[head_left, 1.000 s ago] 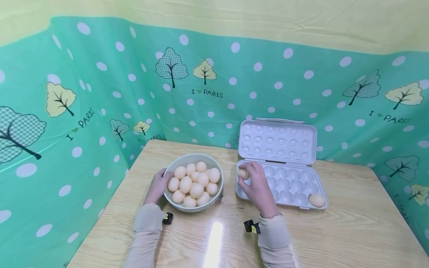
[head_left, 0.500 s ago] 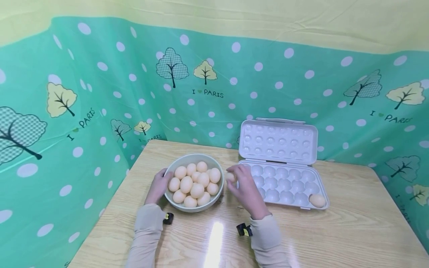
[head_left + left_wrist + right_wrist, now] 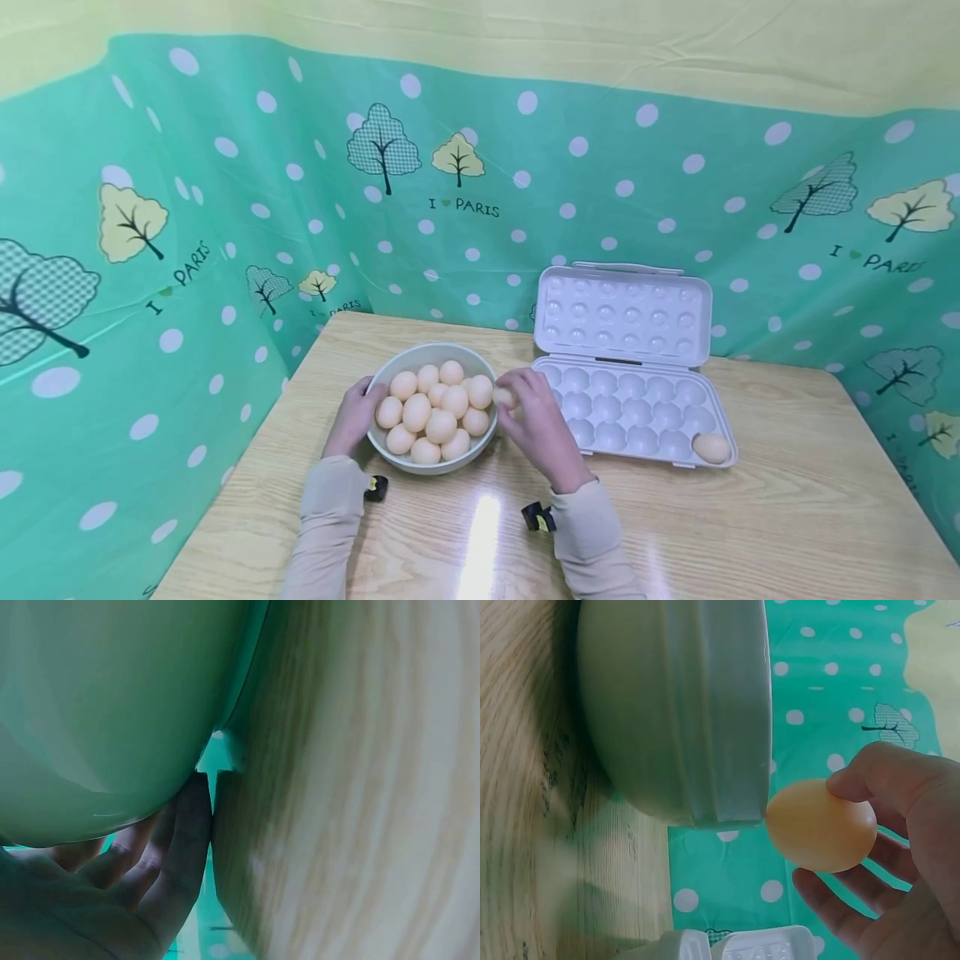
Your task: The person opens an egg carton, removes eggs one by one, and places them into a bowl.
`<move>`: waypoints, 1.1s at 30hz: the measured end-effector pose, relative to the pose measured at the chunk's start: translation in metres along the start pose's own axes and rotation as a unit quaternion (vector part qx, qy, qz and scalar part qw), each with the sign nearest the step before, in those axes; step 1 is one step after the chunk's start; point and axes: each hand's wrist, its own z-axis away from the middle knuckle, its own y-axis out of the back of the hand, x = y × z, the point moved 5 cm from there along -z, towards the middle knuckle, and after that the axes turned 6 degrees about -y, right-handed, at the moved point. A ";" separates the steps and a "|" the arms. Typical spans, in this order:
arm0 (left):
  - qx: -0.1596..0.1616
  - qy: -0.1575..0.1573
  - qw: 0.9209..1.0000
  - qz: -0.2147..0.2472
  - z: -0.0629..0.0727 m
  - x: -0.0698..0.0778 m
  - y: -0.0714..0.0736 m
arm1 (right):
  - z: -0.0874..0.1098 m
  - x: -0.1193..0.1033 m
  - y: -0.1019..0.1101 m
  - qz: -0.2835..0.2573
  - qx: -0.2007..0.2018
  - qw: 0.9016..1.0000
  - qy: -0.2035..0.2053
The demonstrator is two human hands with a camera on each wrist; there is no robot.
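My right hand pinches a pale brown egg between thumb and fingers, at the right rim of a light grey-green bowl. In the right wrist view this egg is beside the bowl's rim; whether they touch I cannot tell. Several eggs fill the bowl. At the bowl's left side my left hand holds its rim; the left wrist view has the fingers along the bowl's outside. An open egg box stands to the right, with one egg in its front right hollow.
The egg box's lid stands raised at the back, against a green dotted cloth that hangs behind and left of the wooden table. Behind the bowl lies the table's back edge.
My right hand has carried the egg leftward from above the box's back left hollows to the bowl's right rim. My left hand keeps its place on the bowl.
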 end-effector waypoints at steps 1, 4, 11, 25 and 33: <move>0.002 0.001 1.000 -0.001 0.000 0.000 0.000 | 0.000 -0.001 0.000 -0.001 0.001 1.000 0.002; 0.005 0.002 1.000 -0.005 -0.001 0.000 0.001 | 0.000 -0.003 -0.002 -0.003 0.003 1.000 0.011; 0.012 0.006 1.000 -0.021 -0.004 0.000 0.004 | 0.000 -0.008 -0.006 -0.011 0.004 0.999 0.031; 0.061 0.003 0.979 -0.194 -0.009 0.004 0.018 | 0.002 -0.021 -0.020 -0.026 -0.030 0.997 0.064; 0.072 0.010 0.980 -0.185 -0.009 0.004 0.019 | 0.002 -0.025 -0.032 -0.022 -0.063 0.996 0.065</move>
